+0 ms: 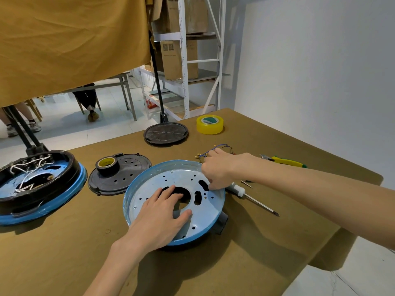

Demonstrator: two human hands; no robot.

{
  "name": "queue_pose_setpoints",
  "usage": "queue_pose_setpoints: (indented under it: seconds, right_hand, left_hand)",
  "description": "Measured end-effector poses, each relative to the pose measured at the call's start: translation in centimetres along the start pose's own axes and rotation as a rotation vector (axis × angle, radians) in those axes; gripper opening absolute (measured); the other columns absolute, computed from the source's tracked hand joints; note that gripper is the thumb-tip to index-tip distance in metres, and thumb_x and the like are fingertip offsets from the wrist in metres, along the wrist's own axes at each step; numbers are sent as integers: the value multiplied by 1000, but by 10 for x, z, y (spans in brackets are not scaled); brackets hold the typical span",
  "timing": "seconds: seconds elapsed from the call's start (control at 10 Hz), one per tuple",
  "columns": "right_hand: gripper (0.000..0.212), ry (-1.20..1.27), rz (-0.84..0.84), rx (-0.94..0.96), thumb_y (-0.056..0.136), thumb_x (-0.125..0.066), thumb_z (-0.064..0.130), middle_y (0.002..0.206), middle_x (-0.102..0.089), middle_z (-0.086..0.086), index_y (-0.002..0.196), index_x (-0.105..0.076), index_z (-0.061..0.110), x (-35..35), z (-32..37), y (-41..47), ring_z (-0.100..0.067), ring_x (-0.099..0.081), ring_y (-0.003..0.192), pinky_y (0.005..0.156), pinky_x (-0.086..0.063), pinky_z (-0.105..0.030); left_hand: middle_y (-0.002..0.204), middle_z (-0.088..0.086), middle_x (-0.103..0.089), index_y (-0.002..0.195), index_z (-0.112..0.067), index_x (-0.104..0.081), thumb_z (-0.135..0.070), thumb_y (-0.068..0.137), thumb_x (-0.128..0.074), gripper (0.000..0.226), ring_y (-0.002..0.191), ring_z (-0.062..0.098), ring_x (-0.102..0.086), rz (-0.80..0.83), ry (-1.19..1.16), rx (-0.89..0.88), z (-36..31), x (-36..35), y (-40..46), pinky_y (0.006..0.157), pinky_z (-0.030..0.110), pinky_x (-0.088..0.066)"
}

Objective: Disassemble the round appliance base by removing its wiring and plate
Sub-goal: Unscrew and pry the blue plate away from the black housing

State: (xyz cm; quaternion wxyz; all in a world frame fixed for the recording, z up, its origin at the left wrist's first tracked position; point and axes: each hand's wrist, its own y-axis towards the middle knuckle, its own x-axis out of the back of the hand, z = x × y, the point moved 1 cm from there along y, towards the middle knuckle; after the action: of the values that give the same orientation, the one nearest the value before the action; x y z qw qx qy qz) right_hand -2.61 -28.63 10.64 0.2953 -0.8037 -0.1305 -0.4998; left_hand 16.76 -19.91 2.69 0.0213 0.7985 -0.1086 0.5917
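Observation:
The round appliance base (149, 178), blue-rimmed with a pale perforated metal plate (188, 176) inside, lies in front of me on the brown table. My left hand (162, 214) rests flat on the plate, fingers reaching into its large centre hole. My right hand (220, 169) is at the far right rim, fingers curled and pinching the plate's edge beside an oval slot. A loose bundle of blue and brown wiring (213, 149) lies on the table just behind my right hand.
A second blue base (40, 186) with white wires sits at left. Two black round covers (128, 174) (165, 133), black tape (107, 165), yellow tape (210, 124), a screwdriver (252, 196) and yellow-handled pliers (284, 161) lie around. The table edge drops off at right.

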Motion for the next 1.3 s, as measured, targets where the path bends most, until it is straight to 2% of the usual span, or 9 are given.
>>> queue_pose_setpoints:
  seconds: [0.1,0.2,0.4,0.6,0.7,1.0,1.1,1.2,1.3]
  right_hand:
    - [18,38,13,41,97,-61,31,102,-54,-10,87,-57,16,5,3,-1,-30,-39,103,99,-40,-49]
    - [12,121,37,77,92,-61,14,110,-58,-10,100,-69,18,10,7,1,-31,-40,107,90,-37,-41]
    - [32,-33,20,-12,99,-56,47,109,-47,-11,99,-50,15,2,4,-2,-32,-40,112,102,-35,-46]
    - [13,73,1,77,95,-62,19,101,-58,-10,83,-58,18,5,6,0,-29,-38,101,85,-29,-39]
    - [12,146,-4,76,92,-59,14,104,-59,-12,98,-69,12,5,6,-1,-29,-40,103,82,-26,-38]
    - [25,48,-10,34,98,-60,37,109,-54,-11,104,-59,14,2,2,-1,-28,-38,101,92,-36,-42]
    - [20,100,30,35,93,-67,34,96,-52,-5,96,-60,15,5,1,-4,-27,-40,102,93,-37,-42]
    - [7,133,24,59,90,-63,16,99,-58,-9,92,-68,12,5,3,-2,-30,-41,103,85,-34,-39]
    - [18,223,12,67,90,-56,13,103,-61,-9,97,-72,14,3,3,-4,-29,-43,102,86,-38,-40]
  left_hand:
    - [171,-15,-9,157,-40,-30,-71,97,-39,68,159,17,-5,3,-1,0,0,0,0,127,45,-10]
    - [171,-14,-9,157,-40,-30,-72,97,-39,69,159,17,-5,6,3,1,-1,1,-1,127,45,-10]
    - [171,-14,-10,157,-39,-31,-71,97,-39,68,159,18,-5,0,-2,-8,0,2,-2,127,45,-10]
    - [171,-14,-9,157,-39,-30,-71,98,-39,68,159,18,-4,8,-2,-3,-2,3,-2,127,45,-10]
    - [171,-14,-9,158,-39,-30,-70,98,-39,68,159,18,-4,10,0,0,-3,3,-3,127,45,-10]
    - [171,-13,-9,157,-39,-31,-69,98,-39,67,159,18,-3,15,2,1,-4,5,-4,127,46,-10]
    - [171,-13,-8,157,-40,-31,-69,98,-39,66,159,18,-3,17,5,2,-4,5,-4,127,46,-9]
    - [171,-13,-8,157,-40,-31,-69,98,-39,66,159,18,-3,20,4,5,-5,5,-5,127,45,-9]
    - [171,-13,-9,157,-39,-31,-69,98,-39,66,159,18,-4,18,8,4,-5,5,-4,127,45,-10]
